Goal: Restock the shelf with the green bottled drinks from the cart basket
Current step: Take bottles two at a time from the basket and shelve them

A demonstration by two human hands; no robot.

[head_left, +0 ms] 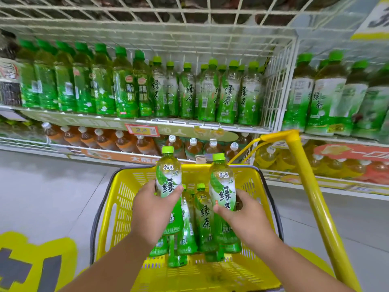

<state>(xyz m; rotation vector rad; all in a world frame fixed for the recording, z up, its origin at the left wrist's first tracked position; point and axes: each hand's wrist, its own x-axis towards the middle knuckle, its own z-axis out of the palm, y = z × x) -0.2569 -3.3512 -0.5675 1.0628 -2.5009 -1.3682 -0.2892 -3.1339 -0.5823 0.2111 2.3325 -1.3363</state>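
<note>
Left hand (pixel 155 204) clamped round one green tea bottle (pixel 168 175), right hand (pixel 242 211) round another (pixel 222 184), both raised just above the yellow basket (pixel 126 186) holding more: lift clear upright, carry to the matching row beyond the basket.

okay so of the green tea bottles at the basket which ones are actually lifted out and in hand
Two: the bottle in the left hand and the bottle in the right hand. Both stand upright above the rim of the yellow basket; the others lean inside it.
</note>
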